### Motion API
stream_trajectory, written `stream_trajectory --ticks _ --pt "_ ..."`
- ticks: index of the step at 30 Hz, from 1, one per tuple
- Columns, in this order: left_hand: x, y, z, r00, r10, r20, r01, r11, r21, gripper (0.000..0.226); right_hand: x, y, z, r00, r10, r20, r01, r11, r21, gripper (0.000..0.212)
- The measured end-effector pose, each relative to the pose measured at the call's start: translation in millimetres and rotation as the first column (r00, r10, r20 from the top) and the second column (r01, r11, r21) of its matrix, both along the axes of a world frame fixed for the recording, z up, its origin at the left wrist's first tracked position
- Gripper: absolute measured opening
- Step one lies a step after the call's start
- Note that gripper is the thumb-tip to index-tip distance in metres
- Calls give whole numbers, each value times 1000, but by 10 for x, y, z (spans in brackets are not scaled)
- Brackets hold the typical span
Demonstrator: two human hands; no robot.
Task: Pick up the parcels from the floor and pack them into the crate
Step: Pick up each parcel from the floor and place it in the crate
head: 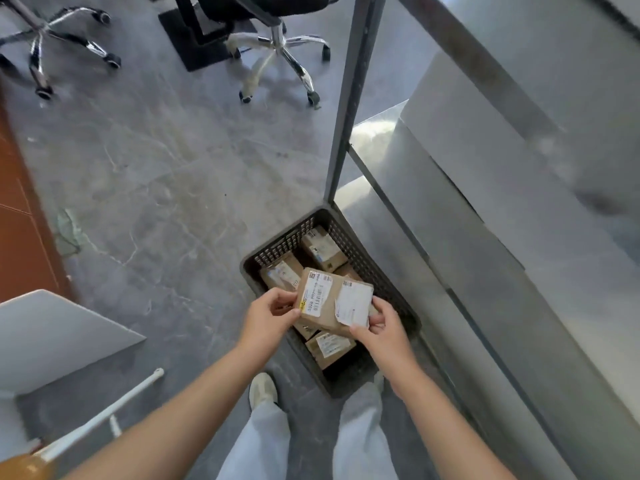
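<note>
A brown cardboard parcel [332, 303] with white shipping labels hangs above the black perforated crate [391, 271]. My left hand [268, 315] grips the parcel's left edge. My right hand [382, 329] holds its right lower corner, over a peeling white label. Inside the crate lie several smaller cardboard parcels, one at the far end [322, 249], one on the left [280, 273] and one near me [330, 346]. The held parcel hides the crate's middle.
The crate stands on the grey floor beside a grey metal shelf upright [349, 109] and shelving at the right. Two office chairs on castors [277, 53] stand at the back. A white panel [52, 337] and a white rod [104, 414] lie at the lower left. My shoes stand at the crate's near end.
</note>
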State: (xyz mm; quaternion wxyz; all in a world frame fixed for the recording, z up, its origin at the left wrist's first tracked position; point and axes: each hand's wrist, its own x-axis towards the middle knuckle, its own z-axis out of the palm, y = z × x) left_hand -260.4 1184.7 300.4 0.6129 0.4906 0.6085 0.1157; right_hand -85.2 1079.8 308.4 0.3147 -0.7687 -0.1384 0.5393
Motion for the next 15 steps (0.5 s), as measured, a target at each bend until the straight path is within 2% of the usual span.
stream_trajectory --ticks 6,11,13,15 --pt "97 202 -1525 980 2 -200 -1 1000 6 31 72 202 -1379 985 26 -169 -52 987 -149 60" --pt "212 658 -2579 942 72 -326 -33 992 123 37 4 620 -2458 961 76 -265 -126 976 -176 72" --pt "244 858 -2889 909 36 -415 47 981 189 27 -80 807 -2864 959 87 -268 -136 976 -170 72" --pt "249 1017 -3125 840 -47 -540 208 948 241 20 -188 958 -3219 955 98 -278 -150 974 -171 74"
